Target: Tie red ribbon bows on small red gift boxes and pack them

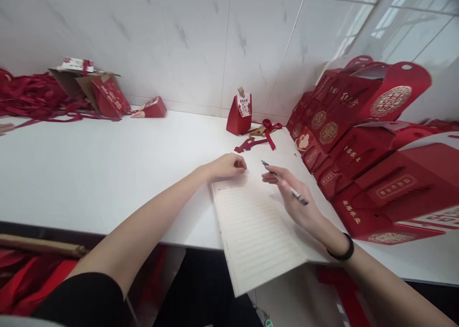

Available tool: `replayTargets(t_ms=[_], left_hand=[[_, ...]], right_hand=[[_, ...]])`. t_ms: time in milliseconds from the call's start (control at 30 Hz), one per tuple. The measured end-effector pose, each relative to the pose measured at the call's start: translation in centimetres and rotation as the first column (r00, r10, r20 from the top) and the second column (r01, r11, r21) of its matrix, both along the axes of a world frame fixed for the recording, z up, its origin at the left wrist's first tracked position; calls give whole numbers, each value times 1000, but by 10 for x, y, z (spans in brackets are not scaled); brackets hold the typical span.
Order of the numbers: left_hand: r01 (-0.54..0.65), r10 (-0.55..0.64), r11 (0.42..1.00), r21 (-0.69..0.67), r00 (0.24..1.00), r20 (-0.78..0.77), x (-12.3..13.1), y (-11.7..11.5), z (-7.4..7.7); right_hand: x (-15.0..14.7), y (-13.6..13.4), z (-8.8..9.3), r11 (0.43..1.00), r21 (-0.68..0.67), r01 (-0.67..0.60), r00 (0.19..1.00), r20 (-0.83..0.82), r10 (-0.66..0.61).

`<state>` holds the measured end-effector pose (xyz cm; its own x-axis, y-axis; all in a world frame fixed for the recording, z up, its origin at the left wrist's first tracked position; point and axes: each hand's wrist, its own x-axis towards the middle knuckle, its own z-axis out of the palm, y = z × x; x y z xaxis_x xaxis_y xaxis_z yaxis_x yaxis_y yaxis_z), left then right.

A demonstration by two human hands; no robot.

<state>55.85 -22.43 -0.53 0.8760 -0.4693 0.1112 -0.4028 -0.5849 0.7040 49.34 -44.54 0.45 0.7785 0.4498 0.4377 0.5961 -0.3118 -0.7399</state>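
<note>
A lined notebook (251, 231) lies open on the white table (89, 174), its near end hanging over the front edge. My left hand (227, 167) rests curled at the page's top left corner, fingers closed and pressing on the paper. My right hand (294, 198) hovers over the page's right side and holds a pen (285, 182) between its fingers, tip pointing up and left. A black band sits on my right wrist (342, 250).
Stacked red gift boxes (362, 145) crowd the right side. A small red box with a tag (239, 113) and red ribbon pieces (263, 135) stand by the tiled wall. Red ribbons (32, 97) and open boxes (103, 92) lie far left.
</note>
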Motion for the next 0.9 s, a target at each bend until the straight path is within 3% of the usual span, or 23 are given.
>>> replayTargets(t_ms=[100,200,300,433,667,767,900], left_hand=[[18,-18,1000,-12,1000,-6,8,17,-3],[15,-15,1000,2,993,-114,10,32,2],[49,-60,998,-47,963,-263,10,41,4],[37,-74,990,-133,955,-287,13,46,-7],[-42,-28,971,-234,958,-285,25,51,-33],[-48,-30,967,-249,953,-302,30,52,-37],[-54,-49,952,-302,945,-324,35,52,-44]], right_hand=[[14,27,9,937,342,74,926,-373,64],[24,51,0,895,395,207,780,-619,93],[26,61,-14,885,377,273,688,-720,95],[24,61,-17,910,365,197,684,-717,139],[23,64,-17,964,140,225,833,-541,-116],[23,64,-20,979,40,199,894,-417,-165],[24,66,-20,981,-41,190,898,-396,-191]])
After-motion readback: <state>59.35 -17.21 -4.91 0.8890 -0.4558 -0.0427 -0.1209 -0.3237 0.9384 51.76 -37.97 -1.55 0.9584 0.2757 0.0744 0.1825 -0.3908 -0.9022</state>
